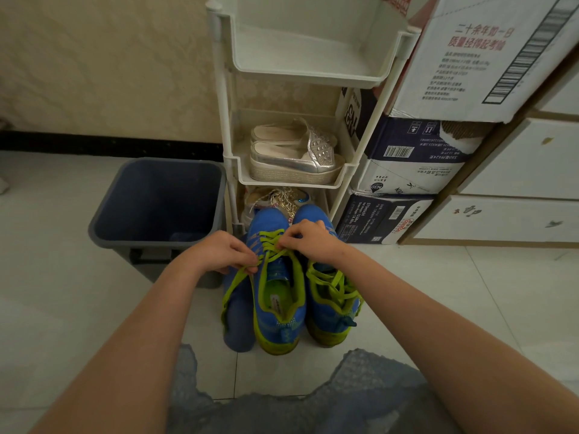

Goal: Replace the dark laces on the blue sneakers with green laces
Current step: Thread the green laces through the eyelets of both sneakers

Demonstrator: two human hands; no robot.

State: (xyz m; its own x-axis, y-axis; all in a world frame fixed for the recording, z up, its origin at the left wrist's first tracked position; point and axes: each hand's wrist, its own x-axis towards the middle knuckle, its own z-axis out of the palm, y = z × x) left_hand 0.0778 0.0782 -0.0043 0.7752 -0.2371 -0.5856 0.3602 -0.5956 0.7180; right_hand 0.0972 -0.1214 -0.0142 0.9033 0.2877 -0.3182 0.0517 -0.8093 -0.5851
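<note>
Blue sneakers (270, 221) stand side by side on the tiled floor (438, 296) in the head view, toes at the white rack (307, 79), grey bin (94, 228) just left. Your left hand (224, 252) pinches the green lace (272, 247) on the left shoe, and your right hand (310, 242) pinches it from the opposite side.
</note>
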